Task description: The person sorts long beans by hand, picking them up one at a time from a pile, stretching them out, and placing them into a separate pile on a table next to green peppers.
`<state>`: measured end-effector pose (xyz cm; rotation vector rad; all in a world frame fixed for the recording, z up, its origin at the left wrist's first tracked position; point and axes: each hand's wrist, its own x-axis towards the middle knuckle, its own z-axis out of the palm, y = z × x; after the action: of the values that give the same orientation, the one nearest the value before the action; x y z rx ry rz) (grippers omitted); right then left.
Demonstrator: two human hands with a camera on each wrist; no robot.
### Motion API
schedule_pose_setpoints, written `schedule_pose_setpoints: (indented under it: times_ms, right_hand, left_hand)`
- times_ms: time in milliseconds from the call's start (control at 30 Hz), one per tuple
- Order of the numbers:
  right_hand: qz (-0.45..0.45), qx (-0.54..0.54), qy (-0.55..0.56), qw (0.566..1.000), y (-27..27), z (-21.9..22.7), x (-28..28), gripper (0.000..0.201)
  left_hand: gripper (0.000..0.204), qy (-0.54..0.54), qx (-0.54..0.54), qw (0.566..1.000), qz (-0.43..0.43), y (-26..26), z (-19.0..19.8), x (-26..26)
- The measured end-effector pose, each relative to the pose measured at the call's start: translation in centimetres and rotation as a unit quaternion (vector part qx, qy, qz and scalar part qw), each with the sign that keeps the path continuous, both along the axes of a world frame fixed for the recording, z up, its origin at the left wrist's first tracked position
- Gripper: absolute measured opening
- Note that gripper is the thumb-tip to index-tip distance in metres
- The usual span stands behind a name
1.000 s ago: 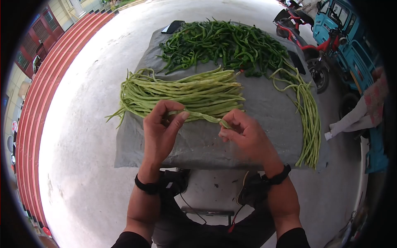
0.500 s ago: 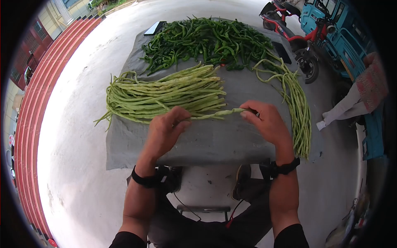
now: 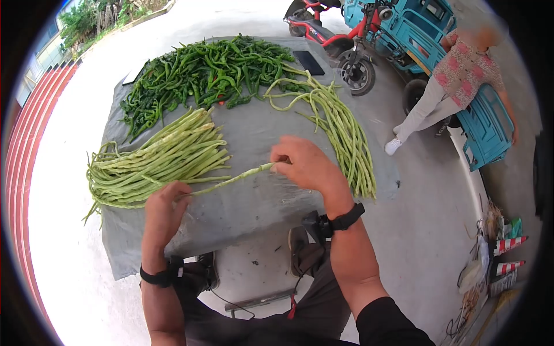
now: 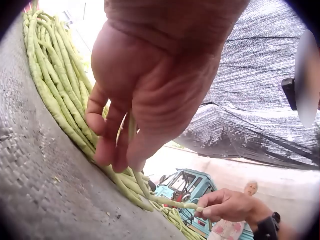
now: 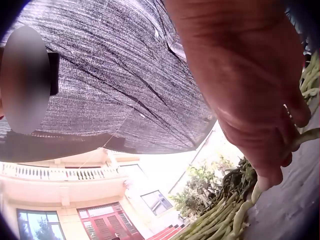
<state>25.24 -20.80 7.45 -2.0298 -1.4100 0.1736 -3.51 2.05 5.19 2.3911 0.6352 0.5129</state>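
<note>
Holding one long bean [image 3: 242,175] just left of centre in head view, pinched in left hand [image 3: 165,212], lower left, and right hand [image 3: 306,163], near centre. Might snap if pulled too taut; might snag bean pile [image 3: 147,167], left, if swung low.

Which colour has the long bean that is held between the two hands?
The long bean is pale green; the head view shows it best.

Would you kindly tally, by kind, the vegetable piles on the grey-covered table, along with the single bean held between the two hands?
Pepper pile: 1
Long-bean piles: 2 (left pile, right pile)
Held bean: 1
Total: 4
</note>
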Motion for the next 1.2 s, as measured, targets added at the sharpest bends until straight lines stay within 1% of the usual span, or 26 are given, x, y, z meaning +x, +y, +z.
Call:
schedule_pose_setpoints:
  times_ms: [67, 167, 233, 267, 300, 333, 367, 467, 567, 667, 733, 767, 867, 967, 1067, 1100, 1133, 1167, 1200]
  right_hand:
    - [-0.037, -0.017, 0.113, 0.993, -0.6, 0.9, 1.1, 0.017]
    - [-0.111, 0.095, 0.123, 0.982, -2.4, 0.8, 4.4, 0.022]
    - [-0.240, 0.143, 0.217, 0.935, -4.5, 1.1, 6.6, 0.026]
    - [-0.307, 0.149, 0.171, 0.924, -6.0, 0.1, 8.6, 0.025]
    - [-0.370, 0.155, 0.124, 0.907, -7.7, -1.3, 10.6, 0.024]
    - [-0.418, 0.081, 0.069, 0.902, -9.5, -2.0, 11.9, 0.024]
    - [-0.461, 0.005, 0.014, 0.887, -11.0, -2.6, 12.7, 0.023]
    - [-0.463, -0.106, -0.029, 0.880, -13.4, -4.7, 13.9, 0.021]
    - [-0.438, -0.148, -0.024, 0.886, -14.4, -3.2, 12.8, 0.018]
    - [-0.396, -0.162, -0.035, 0.903, -15.9, -4.3, 13.5, 0.022]
    - [-0.364, -0.180, -0.017, 0.914, -16.2, -3.6, 13.2, 0.020]
    - [-0.347, -0.188, -0.007, 0.919, -16.2, -3.3, 13.0, 0.019]
    - [-0.376, -0.233, 0.155, 0.883, -15.6, -1.5, 11.9, 0.022]
    - [-0.352, -0.209, 0.186, 0.893, -16.1, -2.3, 12.1, 0.026]
    - [-0.359, -0.219, 0.182, 0.889, -16.0, -1.5, 11.6, 0.030]
    - [-0.353, -0.198, 0.148, 0.903, -16.3, -2.1, 11.9, 0.032]
    - [-0.358, -0.189, 0.130, 0.905, -16.3, -2.7, 12.7, 0.032]
    - [-0.362, -0.170, 0.110, 0.910, -15.6, -2.3, 12.2, 0.029]
    - [-0.344, -0.143, 0.080, 0.925, -15.3, -2.4, 12.3, 0.028]
  left_hand:
    - [0.019, -0.009, -0.009, 0.999, 0.033, -0.2, 0.4, 0.3]
    - [0.017, -0.098, -0.041, 0.991, 0.076, 0.1, -0.2, 0.7]
    - [0.016, -0.129, -0.061, 0.986, 0.083, -0.3, 0.1, 1.1]
    - [0.015, -0.144, -0.071, 0.983, 0.087, -0.5, 0.3, 1.3]
    - [0.016, -0.133, -0.064, 0.986, 0.082, -0.7, 0.3, 1.3]
    - [0.016, -0.123, -0.056, 0.988, 0.077, -0.8, 0.4, 1.4]
    - [0.017, -0.112, -0.048, 0.990, 0.072, -0.8, 0.4, 1.4]
    - [0.017, -0.104, -0.002, 0.994, 0.041, -0.9, 0.0, 1.3]
    - [0.016, -0.095, 0.011, 0.995, 0.026, -1.5, 0.3, 1.6]
    - [0.015, -0.086, 0.023, 0.996, 0.019, -1.8, 0.0, 1.9]
    - [0.015, -0.089, 0.018, 0.996, 0.016, -2.0, -0.1, 2.1]
    - [0.015, -0.089, 0.016, 0.996, 0.015, -2.0, 0.0, 2.1]
    - [0.015, -0.080, 0.016, 0.997, 0.010, -2.1, 0.1, 2.1]
    - [0.014, -0.078, 0.015, 0.997, 0.011, -2.2, 0.0, 2.1]
    - [0.014, -0.072, 0.023, 0.997, -0.009, -2.1, -0.2, 1.9]
    - [0.014, -0.073, 0.032, 0.997, -0.016, -2.0, -0.4, 1.8]
    - [0.014, -0.072, 0.044, 0.996, -0.021, -1.9, -0.6, 1.8]
    - [0.014, -0.064, 0.052, 0.996, -0.018, -1.8, -0.5, 1.6]
    - [0.015, -0.060, 0.056, 0.996, -0.019, -1.7, -0.6, 1.6]
